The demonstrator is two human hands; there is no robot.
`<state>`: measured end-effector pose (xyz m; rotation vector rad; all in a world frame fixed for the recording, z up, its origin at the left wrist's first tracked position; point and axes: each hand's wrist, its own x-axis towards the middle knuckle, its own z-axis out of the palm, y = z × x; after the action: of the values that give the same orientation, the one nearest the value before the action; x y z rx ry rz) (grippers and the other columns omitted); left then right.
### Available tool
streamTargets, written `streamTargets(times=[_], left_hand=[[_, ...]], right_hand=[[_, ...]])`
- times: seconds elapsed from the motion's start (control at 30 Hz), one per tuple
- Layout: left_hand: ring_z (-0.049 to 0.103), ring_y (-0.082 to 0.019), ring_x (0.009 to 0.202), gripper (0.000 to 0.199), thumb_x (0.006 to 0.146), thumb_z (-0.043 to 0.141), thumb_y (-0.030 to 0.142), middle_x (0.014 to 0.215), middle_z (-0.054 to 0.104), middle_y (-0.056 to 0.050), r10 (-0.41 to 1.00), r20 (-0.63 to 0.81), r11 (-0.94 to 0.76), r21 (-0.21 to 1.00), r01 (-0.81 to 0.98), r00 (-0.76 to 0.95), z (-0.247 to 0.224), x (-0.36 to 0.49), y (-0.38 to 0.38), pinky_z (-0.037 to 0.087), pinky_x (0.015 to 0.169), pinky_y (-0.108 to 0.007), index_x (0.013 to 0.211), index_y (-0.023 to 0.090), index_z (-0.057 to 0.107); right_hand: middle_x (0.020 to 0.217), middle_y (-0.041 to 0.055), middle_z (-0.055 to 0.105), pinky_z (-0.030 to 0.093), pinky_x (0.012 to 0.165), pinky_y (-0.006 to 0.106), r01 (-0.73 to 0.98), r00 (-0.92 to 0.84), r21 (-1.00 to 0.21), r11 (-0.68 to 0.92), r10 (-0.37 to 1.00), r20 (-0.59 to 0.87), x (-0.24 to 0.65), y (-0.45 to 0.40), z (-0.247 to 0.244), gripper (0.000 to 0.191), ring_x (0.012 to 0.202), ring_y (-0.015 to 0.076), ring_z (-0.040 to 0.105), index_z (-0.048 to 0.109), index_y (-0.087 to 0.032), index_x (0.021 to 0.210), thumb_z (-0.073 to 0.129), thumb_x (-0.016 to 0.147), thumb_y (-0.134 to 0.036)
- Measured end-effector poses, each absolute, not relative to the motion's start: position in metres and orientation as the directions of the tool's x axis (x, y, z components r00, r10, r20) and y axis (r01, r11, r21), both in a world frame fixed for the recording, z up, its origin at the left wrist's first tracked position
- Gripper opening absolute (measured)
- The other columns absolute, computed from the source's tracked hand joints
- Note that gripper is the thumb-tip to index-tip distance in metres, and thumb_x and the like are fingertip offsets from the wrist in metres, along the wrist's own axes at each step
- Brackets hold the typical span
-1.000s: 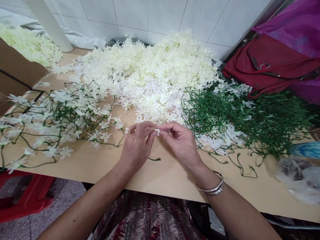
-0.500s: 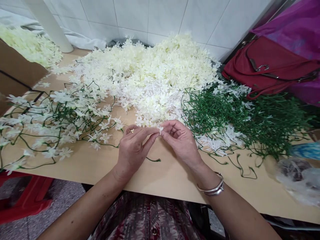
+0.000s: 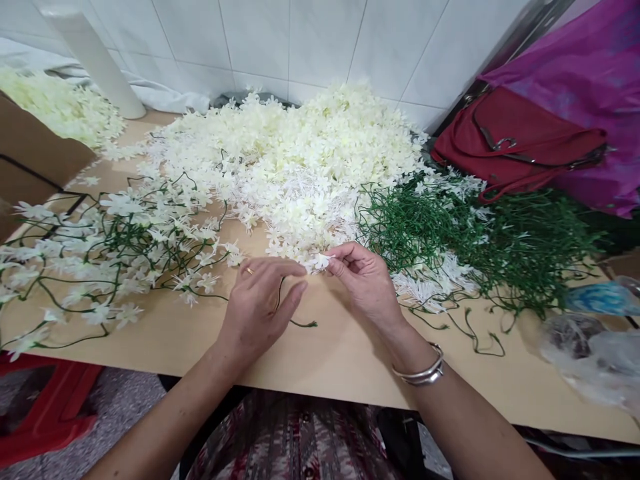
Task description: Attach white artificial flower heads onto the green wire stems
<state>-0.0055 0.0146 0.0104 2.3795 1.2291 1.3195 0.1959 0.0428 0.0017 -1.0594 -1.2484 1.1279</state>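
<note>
A small white flower with thin, cloth-like petals (image 3: 320, 261) is at the front edge of the big heap of pale cream flowers (image 3: 320, 147). The right hand (image 3: 367, 287) has it: that grip is pinching the flower between thumb and finger.

Half a second ago, both hands had their fingertips on the flower. Now the left hand (image 3: 260, 297) has let go and moved a bit away, in front of the heap. Its grip is spread, with a gap between thumb and finger. So the right hand alone holds the flower, and the left is free of it. A thin dark green stem (image 3: 305, 325) shows by the left hand; I can't tell if they touch.

To the left of the heap, white flowers on green stems (image 3: 120, 247) lie on the tan bench (image 3: 335, 360). To the right of the heap is a tangle of bare green stems (image 3: 415, 220).
</note>
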Motion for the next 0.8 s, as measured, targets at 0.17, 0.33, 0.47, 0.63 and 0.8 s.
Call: streamTargets(times=[0.17,0.33,0.47,0.63,0.8], left_hand=[[0.065,-0.025,0.107,0.016,0.095,0.077,0.031,0.116,0.076,-0.001,0.654,0.404,-0.757,0.344,0.556,0.640,0.014,-0.024,0.005,0.036,0.096,-0.041,0.108,0.025,0.071],[0.065,-0.019,0.101,0.012,0.105,0.063,0.029,0.103,0.077,0.002,0.615,0.383,-0.789,0.315,0.528,0.689,-0.001,-0.022,0.004,0.032,0.097,-0.040,0.098,0.025,0.072],[0.068,-0.018,0.094,0.016,0.108,0.056,0.025,0.097,0.076,0.001,0.600,0.397,-0.798,0.240,0.553,0.694,-0.011,-0.013,0.006,0.037,0.099,-0.040,0.096,0.023,0.066],[0.069,-0.013,0.079,0.009,0.108,0.051,0.015,0.088,0.074,0.003,0.579,0.614,-0.810,0.357,0.465,0.537,0.005,-0.007,0.004,0.048,0.102,-0.036,0.106,0.022,0.056],[0.068,-0.013,0.079,0.013,0.103,0.056,0.011,0.090,0.071,0.000,0.628,0.730,-0.729,0.430,0.532,0.271,0.018,0.003,0.006,0.054,0.075,-0.024,0.111,0.022,0.056]], right_hand=[[0.108,0.0036,0.077,0.052,0.092,0.034,-0.086,-0.022,-0.971,0.221,0.974,0.224,0.201,0.047,0.001,0.015,0.100,0.0188,0.069,0.074,-0.024,0.084,0.084,0.084,-0.034],[0.090,0.0012,0.077,0.053,0.085,0.032,-0.160,-0.046,-0.977,0.139,0.988,0.148,0.201,0.047,-0.002,0.025,0.085,0.0173,0.070,0.068,-0.024,0.089,0.082,0.087,-0.045],[0.081,-0.0023,0.070,0.052,0.081,0.030,-0.187,-0.038,-0.974,0.124,0.990,0.133,0.202,0.047,-0.003,0.029,0.078,0.0145,0.066,0.064,-0.024,0.089,0.084,0.085,-0.046],[0.075,-0.0051,0.062,0.054,0.085,0.033,-0.181,-0.058,-0.979,0.093,0.993,0.105,0.205,0.049,0.000,0.035,0.072,0.0139,0.060,0.060,-0.026,0.090,0.084,0.084,-0.050],[0.071,-0.0052,0.060,0.055,0.088,0.035,-0.193,-0.109,-0.981,0.029,0.993,0.051,0.207,0.048,0.002,0.038,0.069,0.0143,0.059,0.062,-0.026,0.089,0.086,0.080,-0.054]])
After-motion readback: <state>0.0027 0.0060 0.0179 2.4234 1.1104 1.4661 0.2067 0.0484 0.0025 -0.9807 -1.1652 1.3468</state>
